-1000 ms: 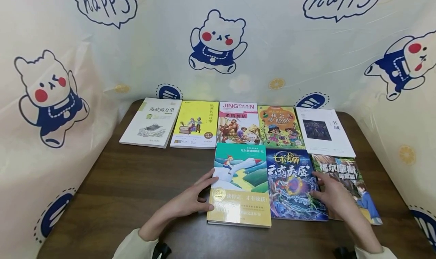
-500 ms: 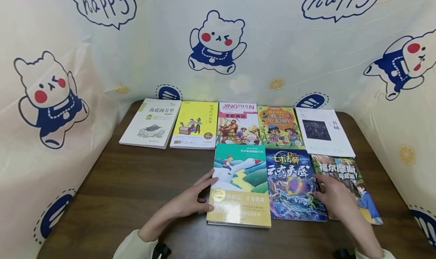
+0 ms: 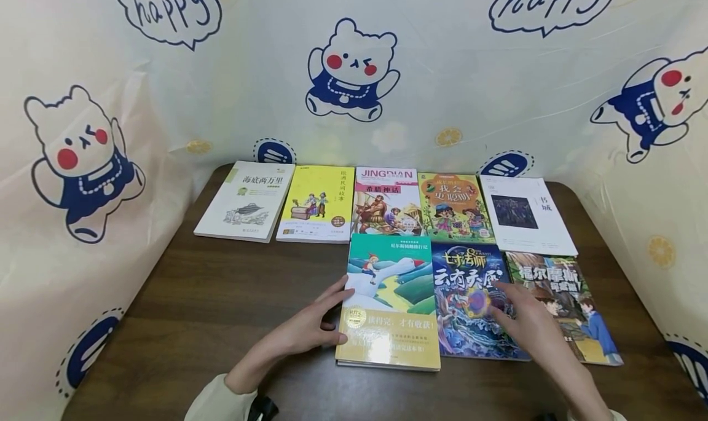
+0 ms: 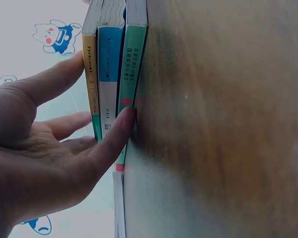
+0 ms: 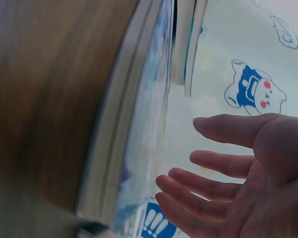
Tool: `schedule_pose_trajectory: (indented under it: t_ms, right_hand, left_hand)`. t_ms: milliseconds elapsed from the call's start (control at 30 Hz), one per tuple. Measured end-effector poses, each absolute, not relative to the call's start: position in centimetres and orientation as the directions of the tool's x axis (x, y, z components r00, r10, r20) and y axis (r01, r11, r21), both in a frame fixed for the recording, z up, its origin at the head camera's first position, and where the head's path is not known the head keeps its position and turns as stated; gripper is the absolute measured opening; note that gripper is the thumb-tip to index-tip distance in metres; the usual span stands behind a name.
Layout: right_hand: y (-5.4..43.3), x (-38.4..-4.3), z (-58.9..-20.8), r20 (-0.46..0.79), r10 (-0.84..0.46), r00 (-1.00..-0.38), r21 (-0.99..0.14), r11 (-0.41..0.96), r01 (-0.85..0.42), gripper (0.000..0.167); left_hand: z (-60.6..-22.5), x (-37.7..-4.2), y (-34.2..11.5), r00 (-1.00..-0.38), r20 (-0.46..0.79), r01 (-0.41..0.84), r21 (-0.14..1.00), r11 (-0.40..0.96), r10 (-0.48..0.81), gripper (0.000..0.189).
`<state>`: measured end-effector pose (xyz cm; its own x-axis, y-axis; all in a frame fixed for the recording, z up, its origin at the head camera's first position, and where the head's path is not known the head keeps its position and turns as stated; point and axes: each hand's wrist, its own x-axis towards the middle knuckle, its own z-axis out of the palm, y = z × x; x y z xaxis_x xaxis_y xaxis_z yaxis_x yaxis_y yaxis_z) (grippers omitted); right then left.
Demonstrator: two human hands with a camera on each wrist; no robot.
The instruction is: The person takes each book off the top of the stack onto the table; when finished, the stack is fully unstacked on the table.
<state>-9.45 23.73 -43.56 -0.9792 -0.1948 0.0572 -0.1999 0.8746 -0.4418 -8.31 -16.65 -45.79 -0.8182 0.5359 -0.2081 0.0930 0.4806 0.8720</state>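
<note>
My left hand touches the left edge of a green-and-gold picture-cover book on the table. The left wrist view shows this book on top of a stack, its gold spine above a blue-and-white one and a green one. Two of the left hand's digits rest against these spines. My right hand reaches over the right part of a blue fantasy book. In the right wrist view its fingers are spread and hold nothing, beside two stacked page blocks.
A book with a boy in blue lies right of the blue one. Along the back edge lie a white book, a yellow one, a pink-topped one, an orange-and-green one and another white one. A printed curtain surrounds the table.
My right hand has moved left from the blue book's right edge to over its cover, uncovering more of the book at right. The left hand stays where it was.
</note>
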Motion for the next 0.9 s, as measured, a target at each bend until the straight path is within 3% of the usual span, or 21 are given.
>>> schedule_pose_trajectory:
  t_ms: [400,567,900]
  right_hand:
    - [19.8,-8.9,-44.9,-0.002,-0.408,-0.913,-0.572,0.749,-0.334,0.059]
    - [18.8,-8.6,-45.3,-0.054,-0.499,-0.865,-0.646,0.678,-0.351,0.073]
    - [17.8,-8.3,-45.8,-0.091,-0.537,-0.838,-0.639,0.677,-0.365,0.084]
  left_hand:
    - [-45.5,-8.1,-16.1,-0.819,-0.235,0.027,0.895,0.445,0.523,0.082]
    - [-45.4,-8.1,-15.7,-0.836,-0.258,-0.020,0.896,0.443,0.485,0.084]
    - [-44.4,-8.9,-15.2,-0.858,-0.358,-0.152,0.862,0.483,0.369,0.071]
